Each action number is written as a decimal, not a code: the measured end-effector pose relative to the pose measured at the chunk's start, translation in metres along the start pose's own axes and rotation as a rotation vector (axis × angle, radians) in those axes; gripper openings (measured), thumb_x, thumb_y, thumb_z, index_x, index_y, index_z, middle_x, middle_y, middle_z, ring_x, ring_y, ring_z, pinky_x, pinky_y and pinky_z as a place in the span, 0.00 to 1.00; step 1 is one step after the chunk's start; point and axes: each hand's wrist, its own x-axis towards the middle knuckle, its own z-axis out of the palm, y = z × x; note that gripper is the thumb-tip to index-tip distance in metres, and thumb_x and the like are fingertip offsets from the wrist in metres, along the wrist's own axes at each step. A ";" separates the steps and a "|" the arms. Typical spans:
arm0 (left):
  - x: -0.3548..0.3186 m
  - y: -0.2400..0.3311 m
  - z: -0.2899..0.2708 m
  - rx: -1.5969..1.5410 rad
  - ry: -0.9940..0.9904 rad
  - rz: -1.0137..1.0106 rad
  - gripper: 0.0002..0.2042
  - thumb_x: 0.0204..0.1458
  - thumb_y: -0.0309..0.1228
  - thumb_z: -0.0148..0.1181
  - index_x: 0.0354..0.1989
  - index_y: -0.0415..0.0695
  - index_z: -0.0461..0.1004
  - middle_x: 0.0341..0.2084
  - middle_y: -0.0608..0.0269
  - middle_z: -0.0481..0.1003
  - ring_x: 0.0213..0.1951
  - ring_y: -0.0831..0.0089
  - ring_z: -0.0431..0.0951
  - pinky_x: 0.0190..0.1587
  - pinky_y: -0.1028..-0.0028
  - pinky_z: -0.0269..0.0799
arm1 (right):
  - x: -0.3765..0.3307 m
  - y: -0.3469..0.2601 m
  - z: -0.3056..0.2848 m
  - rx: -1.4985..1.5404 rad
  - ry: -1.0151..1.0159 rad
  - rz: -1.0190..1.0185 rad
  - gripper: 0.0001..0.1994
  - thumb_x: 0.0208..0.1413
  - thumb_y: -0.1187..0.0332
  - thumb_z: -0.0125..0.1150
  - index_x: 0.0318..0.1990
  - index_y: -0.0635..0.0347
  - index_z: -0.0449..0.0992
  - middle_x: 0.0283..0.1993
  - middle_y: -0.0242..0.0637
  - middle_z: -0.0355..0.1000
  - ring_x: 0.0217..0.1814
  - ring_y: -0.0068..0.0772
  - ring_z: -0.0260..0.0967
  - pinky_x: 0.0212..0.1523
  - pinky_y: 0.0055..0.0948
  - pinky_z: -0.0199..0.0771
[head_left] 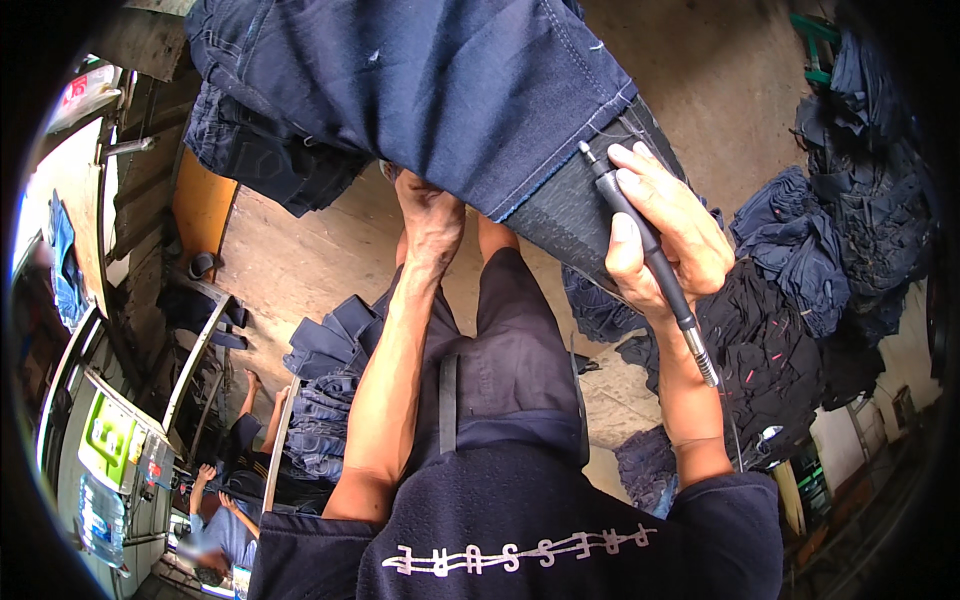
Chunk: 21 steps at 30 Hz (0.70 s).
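In front of me stretches a dark blue denim garment (450,90), its stitched hem crossing at a slant. A dark, flat, board-like piece (565,215) sticks out from under that hem. My right hand (685,225) is closed around a slim black rotary-tool handpiece (662,270), its metal tip close to the hem and pointing up and left. A coiled spring and thin cable trail from its lower end. Below the garment's near edge my left hand (432,215) is closed, with its fingertips partly hidden; what it grips I cannot make out.
Dark garments (790,240) lie heaped on the right, with a black pile (765,360) nearer me. A stack of folded jeans (325,420) sits left of my legs. Farther left are a metal frame (200,335), a plastic bottle (100,515) and another person (220,530).
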 end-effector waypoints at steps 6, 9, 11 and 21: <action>-0.001 -0.002 -0.001 -0.020 0.003 0.004 0.01 0.63 0.20 0.71 0.40 0.35 0.86 0.37 0.69 0.86 0.40 0.81 0.82 0.44 0.77 0.77 | -0.001 0.000 0.003 -0.023 0.062 0.032 0.15 0.56 0.79 0.65 0.51 0.74 0.84 0.51 0.59 0.85 0.57 0.57 0.86 0.64 0.49 0.85; 0.001 0.000 -0.001 0.003 0.000 0.003 0.01 0.62 0.19 0.70 0.39 0.35 0.86 0.37 0.69 0.86 0.39 0.82 0.82 0.44 0.77 0.77 | -0.001 0.000 0.004 -0.043 0.071 0.041 0.15 0.56 0.79 0.66 0.51 0.74 0.84 0.51 0.59 0.86 0.57 0.56 0.86 0.64 0.49 0.85; 0.001 0.002 0.000 0.015 0.002 -0.001 0.01 0.62 0.19 0.70 0.39 0.35 0.85 0.37 0.69 0.86 0.39 0.82 0.82 0.43 0.77 0.76 | -0.001 0.000 0.004 -0.054 0.085 0.043 0.15 0.56 0.79 0.66 0.51 0.74 0.84 0.50 0.59 0.86 0.56 0.56 0.86 0.64 0.49 0.85; -0.002 0.008 0.006 0.008 0.012 -0.005 0.03 0.62 0.19 0.70 0.42 0.34 0.85 0.38 0.68 0.86 0.41 0.81 0.82 0.47 0.76 0.77 | -0.001 -0.002 0.003 0.015 0.010 -0.026 0.16 0.54 0.78 0.64 0.49 0.74 0.84 0.48 0.60 0.86 0.55 0.58 0.87 0.64 0.52 0.86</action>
